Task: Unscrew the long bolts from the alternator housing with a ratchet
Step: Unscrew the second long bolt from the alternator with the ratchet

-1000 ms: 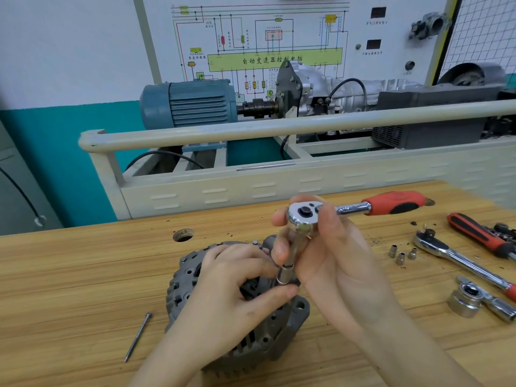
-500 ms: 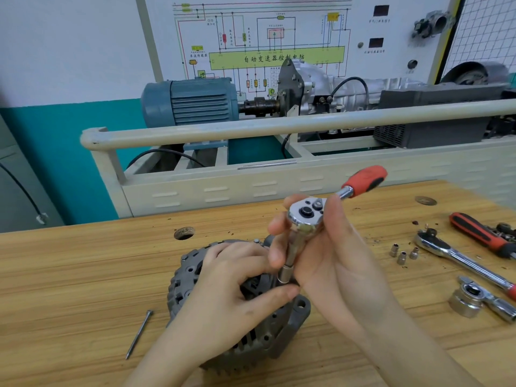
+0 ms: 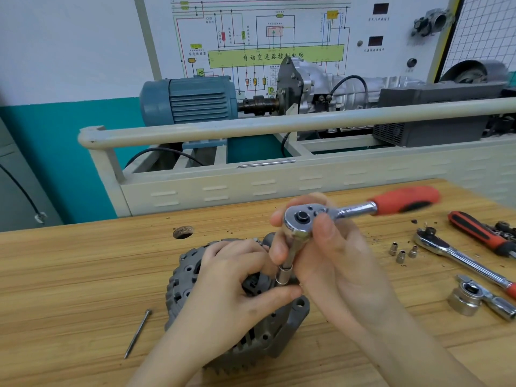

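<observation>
A dark grey alternator housing [image 3: 181, 286] lies on the wooden bench [image 3: 69, 289]. My left hand [image 3: 223, 291] rests on top of it, thumb pressed by the socket [image 3: 283, 276]. My right hand [image 3: 329, 258] grips the chrome head of a ratchet [image 3: 300, 219], which stands on an extension over the housing. Its red handle [image 3: 405, 201] points right and is blurred. One long bolt [image 3: 138, 332] lies loose on the bench, left of the housing. The bolt under the socket is hidden.
Right of my hands lie three small sockets [image 3: 402, 252], a second ratchet [image 3: 458, 255], a red-handled tool [image 3: 480, 233] and a short ratchet with a large socket [image 3: 466, 300]. A round hole [image 3: 183, 231] sits in the bench. A cream rail frame [image 3: 279, 127] stands behind.
The ratchet handle swung away from me to the far right half a second ago and has now come back to pointing right. My left hand stayed on the housing.
</observation>
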A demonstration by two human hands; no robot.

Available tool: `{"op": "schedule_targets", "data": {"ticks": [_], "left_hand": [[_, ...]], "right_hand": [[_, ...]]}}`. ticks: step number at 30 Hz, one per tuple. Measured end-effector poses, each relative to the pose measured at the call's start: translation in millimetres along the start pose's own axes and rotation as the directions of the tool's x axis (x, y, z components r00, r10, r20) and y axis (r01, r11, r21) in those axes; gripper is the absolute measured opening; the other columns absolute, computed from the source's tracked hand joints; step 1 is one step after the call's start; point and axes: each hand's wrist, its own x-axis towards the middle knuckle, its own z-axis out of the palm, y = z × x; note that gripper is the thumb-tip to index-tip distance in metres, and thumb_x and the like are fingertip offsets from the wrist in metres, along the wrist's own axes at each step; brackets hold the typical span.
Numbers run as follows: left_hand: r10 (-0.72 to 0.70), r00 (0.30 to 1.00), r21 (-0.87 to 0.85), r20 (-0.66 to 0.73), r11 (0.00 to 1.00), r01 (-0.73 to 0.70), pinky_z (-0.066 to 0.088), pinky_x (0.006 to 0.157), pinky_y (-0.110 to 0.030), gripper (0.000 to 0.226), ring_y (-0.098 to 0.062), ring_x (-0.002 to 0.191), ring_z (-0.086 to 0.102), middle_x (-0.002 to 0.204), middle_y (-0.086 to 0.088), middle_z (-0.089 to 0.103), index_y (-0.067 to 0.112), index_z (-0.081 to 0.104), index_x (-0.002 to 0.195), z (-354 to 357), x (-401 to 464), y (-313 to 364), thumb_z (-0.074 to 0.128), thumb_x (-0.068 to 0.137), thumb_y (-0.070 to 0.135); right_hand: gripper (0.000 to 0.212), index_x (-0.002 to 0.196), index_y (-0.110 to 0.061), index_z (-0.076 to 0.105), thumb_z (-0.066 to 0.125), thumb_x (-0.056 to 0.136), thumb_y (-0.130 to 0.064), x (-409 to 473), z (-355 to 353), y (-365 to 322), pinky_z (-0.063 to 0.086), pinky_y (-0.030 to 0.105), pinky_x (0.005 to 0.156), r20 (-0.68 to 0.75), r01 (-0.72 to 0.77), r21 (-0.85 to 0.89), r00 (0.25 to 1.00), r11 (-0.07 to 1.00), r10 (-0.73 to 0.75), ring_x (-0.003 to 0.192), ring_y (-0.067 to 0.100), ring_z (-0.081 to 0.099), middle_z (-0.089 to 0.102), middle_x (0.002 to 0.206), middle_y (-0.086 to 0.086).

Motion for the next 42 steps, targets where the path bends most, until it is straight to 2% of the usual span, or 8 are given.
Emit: {"op": "schedule_targets", "data": {"ticks": [5,8,11,18,27,33,38,42], "left_hand": [[0.003,1.000,-0.052,0.016,0.999,-0.003,0.025,0.098,-0.027,0.043,0.000,0.101,0.051,0.095,0.016,0.063,0.027,0.069,0.082,-2.0,1.0,0.2,0.054,0.066,0.064],[0.025,0.999,-0.082,0.043,0.996,-0.021,0.029,0.100,-0.039,0.029,-0.005,0.105,0.053,0.100,0.018,0.063,0.035,0.067,0.086,-4.6,0.9,0.7,0.055,0.072,0.057],[0.049,0.996,-0.079,0.074,0.996,-0.043,0.031,0.100,-0.046,0.032,-0.011,0.108,0.053,0.102,0.015,0.064,0.029,0.070,0.088,-4.9,0.8,-0.4,0.054,0.075,0.053],[0.012,1.000,-0.055,-0.007,0.998,-0.013,0.022,0.099,-0.025,0.035,0.004,0.103,0.048,0.102,0.020,0.060,0.032,0.067,0.076,-2.0,-0.2,1.5,0.054,0.065,0.062],[0.048,0.999,-0.098,0.017,0.994,-0.047,0.037,0.094,-0.046,0.029,0.000,0.098,0.055,0.097,0.023,0.062,0.038,0.056,0.091,-4.0,1.7,2.9,0.057,0.069,0.057],[0.065,0.998,-0.082,-0.011,0.994,-0.066,0.035,0.095,-0.044,0.005,0.004,0.095,0.053,0.092,0.028,0.060,0.054,0.055,0.073,-3.7,0.2,3.1,0.058,0.070,0.056],[0.054,0.998,-0.067,-0.016,0.996,-0.055,0.035,0.095,-0.042,0.027,0.003,0.093,0.053,0.094,0.018,0.061,0.031,0.062,0.070,-1.6,0.4,1.9,0.057,0.067,0.058],[0.034,0.999,-0.066,-0.004,0.997,-0.034,0.035,0.094,-0.043,0.036,-0.003,0.092,0.055,0.088,0.014,0.063,0.026,0.066,0.075,-1.2,1.5,1.6,0.057,0.066,0.060]], "right_hand": [[0.031,0.086,-0.020,0.068,0.077,0.065,-0.041,-0.8,1.0,1.1,0.050,0.024,0.065,0.013,0.018,-0.019,1.000,1.000,-0.017,0.064,0.012,0.063,0.069,0.085,0.000],[0.031,0.090,-0.019,0.068,0.066,0.074,-0.046,0.8,1.2,1.1,0.050,0.024,0.066,0.037,-0.017,0.003,0.999,1.000,0.017,0.063,0.011,0.062,0.069,0.084,0.000],[0.035,0.091,-0.017,0.068,0.063,0.076,-0.048,1.2,0.3,0.8,0.051,0.024,0.065,0.043,-0.049,0.049,0.998,0.998,0.047,0.062,0.012,0.062,0.069,0.081,0.001],[0.032,0.085,-0.015,0.067,0.076,0.067,-0.041,-0.3,2.6,0.9,0.050,0.022,0.062,0.035,-0.014,0.035,0.999,0.999,0.013,0.061,0.012,0.061,0.068,0.080,0.002],[0.032,0.086,-0.015,0.068,0.069,0.073,-0.044,-1.2,5.9,-0.9,0.049,0.022,0.063,0.055,-0.030,0.003,0.998,1.000,0.030,0.062,0.012,0.060,0.068,0.082,0.002],[0.033,0.087,-0.015,0.069,0.069,0.072,-0.044,-1.5,6.0,-1.3,0.050,0.021,0.061,0.052,-0.048,0.033,0.998,0.998,0.046,0.063,0.011,0.062,0.068,0.080,0.002],[0.031,0.082,-0.016,0.067,0.078,0.064,-0.039,-2.7,6.0,-2.2,0.050,0.021,0.062,0.031,-0.011,0.008,0.999,1.000,0.011,0.066,0.010,0.064,0.069,0.080,0.001],[0.031,0.080,-0.020,0.068,0.079,0.061,-0.042,-3.3,5.0,-2.4,0.050,0.022,0.063,-0.001,-0.006,-0.006,1.000,1.000,0.006,0.066,0.010,0.063,0.068,0.081,0.000]]}}
